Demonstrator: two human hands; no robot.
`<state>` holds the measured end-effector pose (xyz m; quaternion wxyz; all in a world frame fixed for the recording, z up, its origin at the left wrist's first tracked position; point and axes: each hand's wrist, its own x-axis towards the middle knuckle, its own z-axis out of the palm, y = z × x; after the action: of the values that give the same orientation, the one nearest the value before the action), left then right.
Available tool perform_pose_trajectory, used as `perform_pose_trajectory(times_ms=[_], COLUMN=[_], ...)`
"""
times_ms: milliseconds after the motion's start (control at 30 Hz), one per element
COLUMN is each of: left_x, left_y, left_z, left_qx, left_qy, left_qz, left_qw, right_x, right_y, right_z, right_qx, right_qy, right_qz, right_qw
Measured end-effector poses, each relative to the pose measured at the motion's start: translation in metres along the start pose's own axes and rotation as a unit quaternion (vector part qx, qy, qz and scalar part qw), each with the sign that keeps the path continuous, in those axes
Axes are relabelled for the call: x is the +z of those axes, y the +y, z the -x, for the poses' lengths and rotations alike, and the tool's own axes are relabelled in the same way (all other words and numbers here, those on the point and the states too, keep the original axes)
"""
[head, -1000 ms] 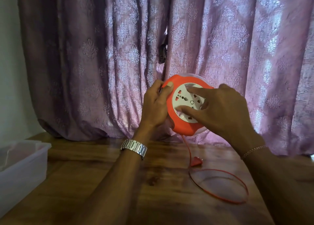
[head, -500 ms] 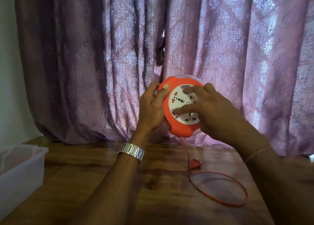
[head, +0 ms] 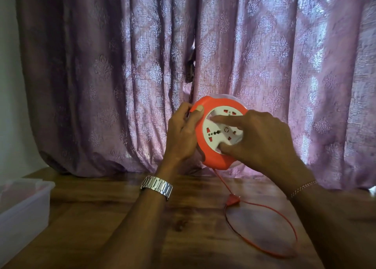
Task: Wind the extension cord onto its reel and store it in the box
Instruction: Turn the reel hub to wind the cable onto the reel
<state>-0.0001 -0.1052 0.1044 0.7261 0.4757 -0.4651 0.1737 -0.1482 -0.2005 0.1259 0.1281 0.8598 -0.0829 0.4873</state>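
I hold an orange cord reel [head: 211,159] with a white socket face [head: 221,130] upright above the wooden table [head: 142,228]. My left hand [head: 183,136] grips its left rim, thumb on the orange edge. My right hand [head: 262,138] lies across the socket face, forefinger and thumb pressed into its recesses. A thin orange cord [head: 264,242] drops from the reel's underside and lies in a loop on the table. Its orange plug [head: 232,201] rests by the loop's near end.
A translucent white plastic box [head: 24,205] stands open at the table's left edge. Mauve patterned curtains [head: 122,75] hang right behind the reel, down to the table's far edge. A pale wall shows at the far left.
The white socket face has turned under my right hand, whose fingers have shifted round it. The cord loop on the table looks slightly shorter. My left hand keeps its grip.
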Motion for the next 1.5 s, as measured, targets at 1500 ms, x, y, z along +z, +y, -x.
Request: perform_pose_trajectory(times_ms=[1500], left_x=[-0.003], left_y=[0.000], left_z=[-0.003], left_qx=[0.009], left_qy=[0.015], left_qz=[-0.025], left_qw=[1.000], right_x=[0.018], right_y=[-0.002], right_z=[-0.003], right_qx=[0.093], right_qy=[0.080], right_qz=[-0.002], right_qw=[0.992])
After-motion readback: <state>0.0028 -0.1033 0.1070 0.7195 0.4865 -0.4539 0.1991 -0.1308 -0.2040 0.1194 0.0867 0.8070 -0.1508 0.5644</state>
